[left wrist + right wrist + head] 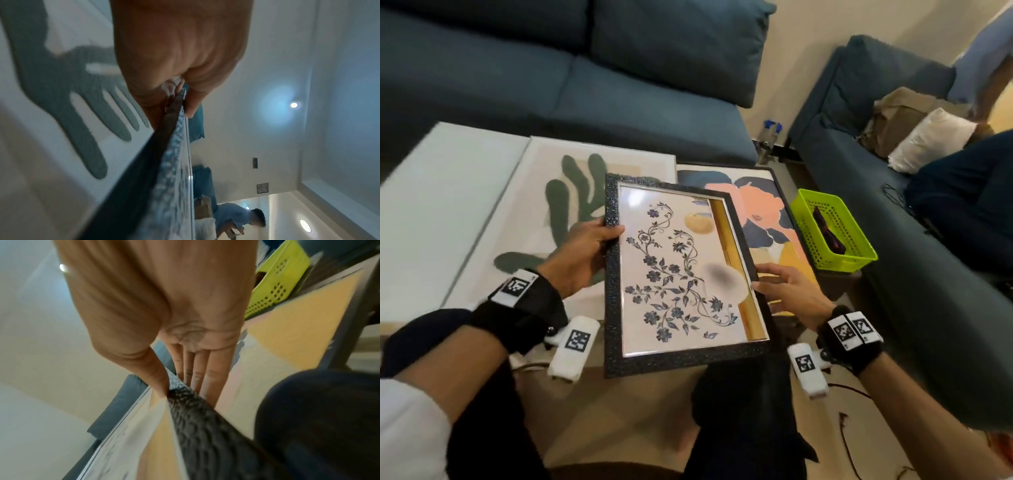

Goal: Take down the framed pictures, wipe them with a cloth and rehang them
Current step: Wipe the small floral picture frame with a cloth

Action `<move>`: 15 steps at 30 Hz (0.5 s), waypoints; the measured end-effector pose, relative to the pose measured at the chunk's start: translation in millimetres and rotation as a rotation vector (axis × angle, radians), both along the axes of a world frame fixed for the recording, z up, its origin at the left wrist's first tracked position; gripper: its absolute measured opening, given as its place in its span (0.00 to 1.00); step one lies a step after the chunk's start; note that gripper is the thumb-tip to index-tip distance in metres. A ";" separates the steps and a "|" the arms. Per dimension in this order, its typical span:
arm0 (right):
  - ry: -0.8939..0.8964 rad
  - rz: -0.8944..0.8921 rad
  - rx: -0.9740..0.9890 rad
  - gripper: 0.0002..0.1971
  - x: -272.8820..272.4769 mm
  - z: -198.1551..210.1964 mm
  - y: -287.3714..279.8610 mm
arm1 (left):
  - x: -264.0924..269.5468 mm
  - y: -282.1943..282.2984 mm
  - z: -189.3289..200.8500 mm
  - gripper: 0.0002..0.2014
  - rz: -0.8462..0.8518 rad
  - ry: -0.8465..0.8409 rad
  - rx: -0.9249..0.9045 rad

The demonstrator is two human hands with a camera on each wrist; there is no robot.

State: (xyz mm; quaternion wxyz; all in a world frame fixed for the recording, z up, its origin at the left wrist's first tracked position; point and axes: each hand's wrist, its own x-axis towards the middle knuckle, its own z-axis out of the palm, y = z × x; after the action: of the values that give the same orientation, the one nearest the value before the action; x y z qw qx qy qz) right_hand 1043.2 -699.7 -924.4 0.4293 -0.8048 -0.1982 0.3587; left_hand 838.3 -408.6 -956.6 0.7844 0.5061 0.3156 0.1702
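Three pictures are down. Left hand (582, 253) and right hand (789, 289) pinch the floral frame (616, 363) edges; wiping and rehanging remain.

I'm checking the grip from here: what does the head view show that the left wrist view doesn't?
Only the head view shows the right hand pinching the floral picture's right edge, its glass face, the poppy picture and the green basket. Only the left wrist view shows the ceiling lights and a small frame on the wall. Both show the left hand gripping the floral picture's left edge, above the leaf picture.
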 end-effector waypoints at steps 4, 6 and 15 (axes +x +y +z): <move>0.053 0.071 0.090 0.16 -20.8 0.7 71.5 | -41.5 63.6 10.6 0.08 0.080 0.069 0.091; 0.078 0.111 0.131 0.15 -32.6 0.9 111.5 | -65.8 95.4 20.9 0.09 0.113 0.127 0.149; 0.176 0.185 0.245 0.15 -94.4 -11.1 286.5 | -168.7 234.0 46.3 0.06 0.122 0.352 0.167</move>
State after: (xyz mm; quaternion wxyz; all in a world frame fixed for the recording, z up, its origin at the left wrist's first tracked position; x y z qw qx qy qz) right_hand 948.8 -413.2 -935.5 0.5049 -0.6905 -0.2752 0.4389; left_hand 669.7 -174.7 -910.4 0.6606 0.5712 0.4628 0.1520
